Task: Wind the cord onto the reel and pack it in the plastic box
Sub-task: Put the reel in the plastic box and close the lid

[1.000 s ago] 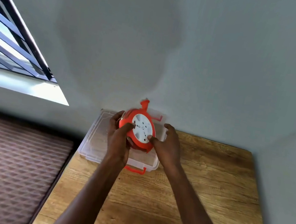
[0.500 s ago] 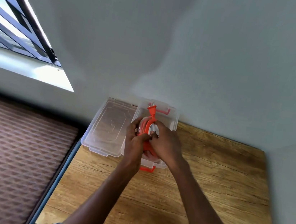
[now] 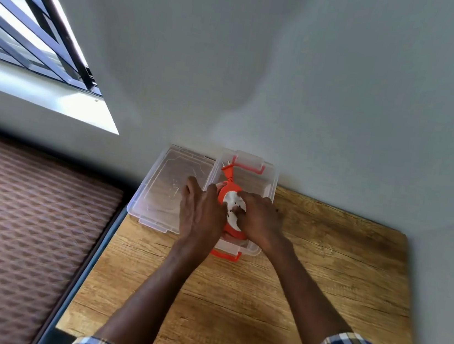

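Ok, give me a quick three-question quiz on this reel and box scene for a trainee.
1. True or false: the reel sits inside the box.
2. Where does the lid lie? A) on the box B) left of the box C) on the floor
3. Which way does the plug point: toward the wall or toward the person?

Key: 1 true; 2 B; 3 toward the wall.

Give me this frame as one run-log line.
phase: packing | orange cord reel: inside clear plastic box | left hand: on reel | right hand: on reel | lid: off, beside box
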